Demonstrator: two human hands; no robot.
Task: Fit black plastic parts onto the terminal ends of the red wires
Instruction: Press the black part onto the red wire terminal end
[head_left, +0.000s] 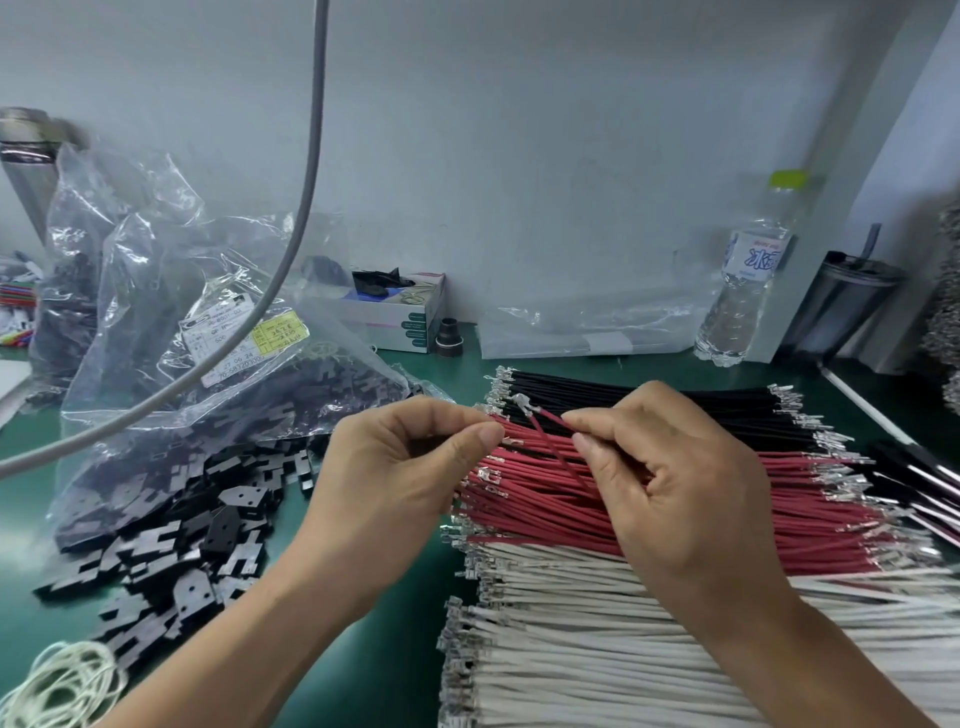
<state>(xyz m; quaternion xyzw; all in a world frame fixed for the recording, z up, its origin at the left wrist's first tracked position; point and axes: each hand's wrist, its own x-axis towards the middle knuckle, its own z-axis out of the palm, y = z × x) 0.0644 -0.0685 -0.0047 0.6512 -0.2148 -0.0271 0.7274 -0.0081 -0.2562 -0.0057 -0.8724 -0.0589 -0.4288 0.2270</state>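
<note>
The right hand (670, 467) is pinching a red wire (558, 441), terminal (521, 401) pointing to 10 o'clock; the left hand (410, 462) is curled, its contents hidden; black parts (197, 525) are lying at 8 o'clock.

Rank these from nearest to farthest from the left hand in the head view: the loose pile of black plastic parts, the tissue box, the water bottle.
From the left hand:
1. Loose pile of black plastic parts, on the mat just to its left.
2. Tissue box, behind it against the wall.
3. Water bottle, far across on the right, beyond the right hand.
</note>
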